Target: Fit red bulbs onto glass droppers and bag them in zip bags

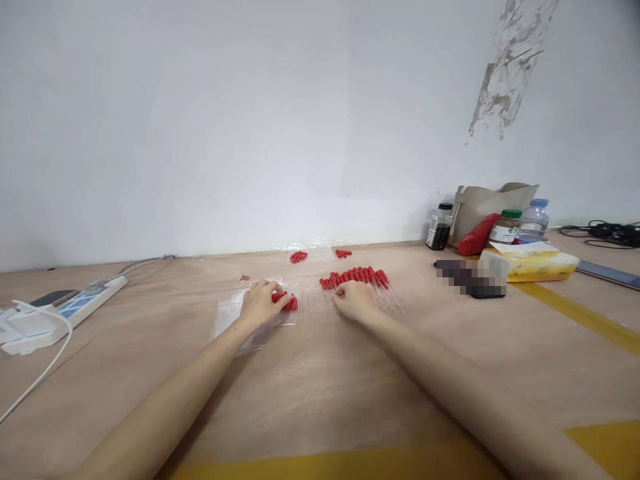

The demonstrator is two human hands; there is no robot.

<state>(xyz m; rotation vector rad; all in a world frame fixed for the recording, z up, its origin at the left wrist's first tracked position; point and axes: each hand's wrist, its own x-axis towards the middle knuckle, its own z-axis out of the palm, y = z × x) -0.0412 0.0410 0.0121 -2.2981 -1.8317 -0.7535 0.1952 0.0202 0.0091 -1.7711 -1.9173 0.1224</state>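
My left hand (261, 305) bends its fingers around a small pile of red rubber dropper bulbs (291, 305) and pinches at one of them. The pile lies on a clear plastic bag (287, 319). Just right of it, several thin clear glass tubes (311, 303) lie side by side. My right hand (356, 300) is closed in a pinch beside the tubes; what its fingertips hold is hidden. Behind and right of that hand, a row of droppers (383, 280) with red bulbs fanned out lies on the table, partly covered by the hand.
More red bulbs (299, 257) and another small group (343, 253) lie on clear plastic near the wall. A power strip (70, 313) with a white cable is at left. At right are a dark bottle (440, 230), a bag (493, 203), jars and a yellow tissue pack (543, 265).
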